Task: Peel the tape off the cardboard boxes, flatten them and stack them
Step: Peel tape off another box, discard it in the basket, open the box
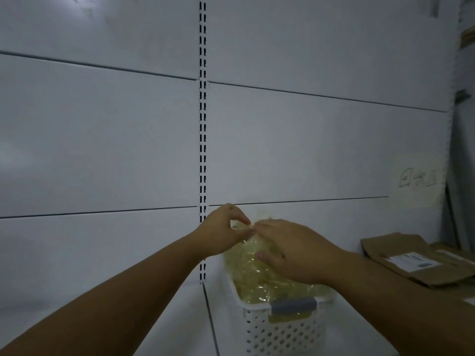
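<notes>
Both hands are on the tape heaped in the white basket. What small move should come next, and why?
Probably the left hand should release its pinch on the tape wad while the right hand, lying flat on the wad, presses it down. The wad rises well above the rim of the basket, and it looks sticky. Flattened cardboard lies to the right, so more boxes may follow.

Both hands w/ bare forearms reach in from the near edge to a yellowish clear tape wad [246, 268] piled above the rim of a white perforated basket [282, 332] at bottom centre. Left hand [223, 231] pinches the wad's top btwn thumb & fingertips; right hand [293, 250] lies on the wad, fingers fairly straight. Flattened cardboard boxes [401, 255] lie stacked to the right of the basket, w/ white wall panels [102, 140], a slotted upright [202, 124] & a handwritten paper note [417, 179] behind.
</notes>
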{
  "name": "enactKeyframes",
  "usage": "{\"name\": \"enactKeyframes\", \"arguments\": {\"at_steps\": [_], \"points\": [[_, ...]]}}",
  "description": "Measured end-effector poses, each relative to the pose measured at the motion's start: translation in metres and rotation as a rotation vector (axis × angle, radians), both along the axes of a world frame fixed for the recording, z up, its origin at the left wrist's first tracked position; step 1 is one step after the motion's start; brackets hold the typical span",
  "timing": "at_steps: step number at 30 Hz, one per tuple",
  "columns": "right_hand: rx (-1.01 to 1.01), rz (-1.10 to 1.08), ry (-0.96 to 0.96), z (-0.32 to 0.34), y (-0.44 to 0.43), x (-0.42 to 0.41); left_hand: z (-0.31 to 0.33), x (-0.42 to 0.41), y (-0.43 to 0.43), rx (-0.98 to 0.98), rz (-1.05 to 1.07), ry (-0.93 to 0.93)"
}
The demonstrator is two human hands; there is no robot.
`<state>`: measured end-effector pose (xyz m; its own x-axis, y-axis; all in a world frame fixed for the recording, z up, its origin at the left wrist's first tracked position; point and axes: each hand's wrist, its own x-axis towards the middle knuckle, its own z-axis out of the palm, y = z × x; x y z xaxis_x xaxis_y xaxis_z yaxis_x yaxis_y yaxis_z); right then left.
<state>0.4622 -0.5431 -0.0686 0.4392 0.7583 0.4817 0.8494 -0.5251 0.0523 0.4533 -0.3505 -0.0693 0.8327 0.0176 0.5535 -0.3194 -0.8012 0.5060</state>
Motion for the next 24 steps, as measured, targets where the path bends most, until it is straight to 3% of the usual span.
{"name": "enactKeyframes", "arguments": {"at_steps": [4,9,11,15,24], "points": [[-0.018,-0.021,0.046,-0.004,0.001,0.005,-0.002,-0.006,0.016,-0.404,-0.137,0.176],[-0.08,-0.034,0.129,-0.005,-0.004,0.013,0.0,-0.009,0.047,-1.006,-0.124,0.108],[-0.072,-0.01,0.171,-0.006,-0.002,0.012,-0.002,-0.008,0.051,-1.151,-0.068,0.075],[-0.058,0.005,0.191,-0.006,0.002,0.012,-0.003,-0.003,0.046,-1.283,0.023,0.011],[-0.15,0.029,0.049,-0.018,0.006,0.01,0.001,0.004,0.046,-1.27,0.201,-0.104]]}}
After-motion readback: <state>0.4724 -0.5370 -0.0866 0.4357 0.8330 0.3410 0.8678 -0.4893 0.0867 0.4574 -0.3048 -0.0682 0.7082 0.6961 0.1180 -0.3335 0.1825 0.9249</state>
